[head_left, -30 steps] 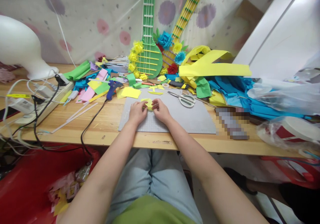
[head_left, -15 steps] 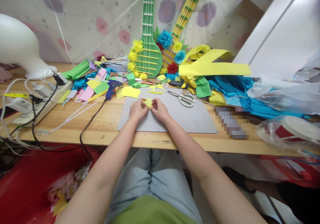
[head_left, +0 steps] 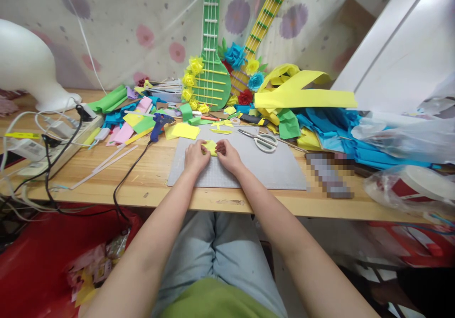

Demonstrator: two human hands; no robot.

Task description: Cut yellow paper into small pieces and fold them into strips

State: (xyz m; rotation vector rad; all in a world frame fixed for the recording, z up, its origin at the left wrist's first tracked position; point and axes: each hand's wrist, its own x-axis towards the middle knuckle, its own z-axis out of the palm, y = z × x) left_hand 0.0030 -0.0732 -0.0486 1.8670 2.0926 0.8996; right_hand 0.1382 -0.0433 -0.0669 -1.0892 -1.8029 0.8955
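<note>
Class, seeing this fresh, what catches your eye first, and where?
A green model guitar trimmed with yellow flowers stands at the back of the table, beside a slanting yellow-necked one. In front, the left hand and right hand hold yellow paper over a grey mat.

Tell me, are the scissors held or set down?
Set down: scissors lie on the grey mat; the left hand and right hand hold yellow paper.

One head-worn cam, 1st-person POV, wide & fairly close, facing fwd & down: wearer's lap at btm ctr, L hand & R hand mid-frame, surface spanning the width, patterned sheet behind, up top.
</note>
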